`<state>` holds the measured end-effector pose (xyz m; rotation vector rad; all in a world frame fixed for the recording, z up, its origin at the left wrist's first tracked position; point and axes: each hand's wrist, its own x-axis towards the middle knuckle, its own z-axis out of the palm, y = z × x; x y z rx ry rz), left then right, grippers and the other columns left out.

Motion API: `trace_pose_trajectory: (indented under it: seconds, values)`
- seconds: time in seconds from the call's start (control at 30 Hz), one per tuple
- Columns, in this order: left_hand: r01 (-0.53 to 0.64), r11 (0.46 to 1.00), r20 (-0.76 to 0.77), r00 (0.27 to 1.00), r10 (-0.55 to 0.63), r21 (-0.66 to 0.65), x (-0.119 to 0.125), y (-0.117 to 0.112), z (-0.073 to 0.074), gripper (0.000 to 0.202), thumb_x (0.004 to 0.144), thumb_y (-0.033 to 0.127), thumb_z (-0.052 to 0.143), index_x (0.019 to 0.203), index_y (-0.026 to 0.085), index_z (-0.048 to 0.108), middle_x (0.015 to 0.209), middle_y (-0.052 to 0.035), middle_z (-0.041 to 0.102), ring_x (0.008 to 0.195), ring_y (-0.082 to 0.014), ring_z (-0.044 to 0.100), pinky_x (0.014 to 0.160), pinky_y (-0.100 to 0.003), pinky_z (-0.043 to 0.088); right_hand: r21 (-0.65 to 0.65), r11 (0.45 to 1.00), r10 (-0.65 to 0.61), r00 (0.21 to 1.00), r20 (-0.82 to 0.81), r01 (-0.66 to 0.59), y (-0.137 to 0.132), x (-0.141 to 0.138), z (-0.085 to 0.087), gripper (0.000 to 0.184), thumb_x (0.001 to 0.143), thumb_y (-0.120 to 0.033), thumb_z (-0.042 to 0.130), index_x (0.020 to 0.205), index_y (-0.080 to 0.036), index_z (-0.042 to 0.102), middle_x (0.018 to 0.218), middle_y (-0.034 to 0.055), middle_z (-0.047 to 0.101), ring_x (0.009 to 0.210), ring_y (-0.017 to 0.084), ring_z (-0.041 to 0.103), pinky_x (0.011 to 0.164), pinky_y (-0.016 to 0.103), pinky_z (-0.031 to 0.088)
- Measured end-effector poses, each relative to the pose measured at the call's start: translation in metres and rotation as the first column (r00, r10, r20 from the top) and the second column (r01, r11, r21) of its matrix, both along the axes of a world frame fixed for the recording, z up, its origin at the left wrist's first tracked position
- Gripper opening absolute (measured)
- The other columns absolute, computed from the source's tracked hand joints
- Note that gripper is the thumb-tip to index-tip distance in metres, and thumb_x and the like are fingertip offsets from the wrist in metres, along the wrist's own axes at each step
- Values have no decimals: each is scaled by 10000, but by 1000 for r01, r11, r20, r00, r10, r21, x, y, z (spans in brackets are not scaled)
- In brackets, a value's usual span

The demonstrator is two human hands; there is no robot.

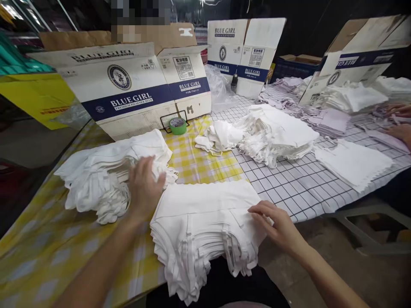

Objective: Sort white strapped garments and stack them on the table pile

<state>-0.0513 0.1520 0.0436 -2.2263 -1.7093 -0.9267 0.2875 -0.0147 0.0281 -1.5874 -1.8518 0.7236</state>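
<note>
A thick stack of white strappy camisoles [208,201] lies in front of me, its straps hanging over the table edge above my lap. My right hand [272,220] rests on the stack's right edge with fingers stretched out. Blurred by motion, my left hand [144,186] is held with thumb and fingers apart beside a second stack of white camisoles [109,158] on the left. Whether it touches that stack I cannot tell. Farther back lies another pile of white camisoles [279,128], with a crumpled bunch of straps at its left end.
A yellow checked cloth [32,239] and a white grid cloth [272,192] cover the table. Green tape [177,126] sits before an open beer carton [128,85]. More cartons [244,55] stand behind. At right are lilac garments [330,122], a flat white garment [356,160] and another person's hands [400,130].
</note>
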Motion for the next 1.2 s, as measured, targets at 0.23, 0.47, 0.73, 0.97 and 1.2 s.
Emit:
trace_pose_trajectory:
  seconds: [0.23,0.47,0.73,0.97,1.2]
  values:
    - [175,981,26,984,-174,-87,42,-163,-43,178,798,246,588,945,194,503,829,-41,542,795,-195,544,752,-324,442,-53,998,-13,974,228,26,-17,-27,-8,103,867,-292,509,928,-220,551,889,41,578,806,191,549,701,322,458]
    - [19,934,-64,997,-45,-356,58,-198,-58,228,826,368,527,952,184,485,882,-65,557,791,-224,578,705,-353,466,-49,996,-42,907,419,68,-19,-42,-17,75,853,-242,481,902,-188,497,870,51,568,787,203,553,620,304,436]
    - [114,743,146,989,-22,-659,50,-199,-41,199,862,254,376,1046,216,443,917,-56,604,758,-201,614,643,-305,459,77,990,-139,897,419,117,-21,-43,-21,109,889,-204,383,868,-183,488,849,60,566,769,199,542,647,301,410]
    - [236,638,396,910,118,-733,41,-194,-19,338,826,322,452,1151,233,476,680,37,493,573,-147,512,581,-261,402,-5,982,-180,948,261,188,-19,-38,-14,153,899,-173,336,963,-203,471,797,23,599,677,181,533,655,309,395]
    - [486,562,703,659,268,-670,24,-164,-3,361,815,397,531,1125,212,529,756,8,579,743,-137,571,714,-243,422,-18,1000,-12,929,369,20,-12,-44,-14,321,836,-170,476,1156,-182,473,991,82,574,853,226,544,744,355,402]
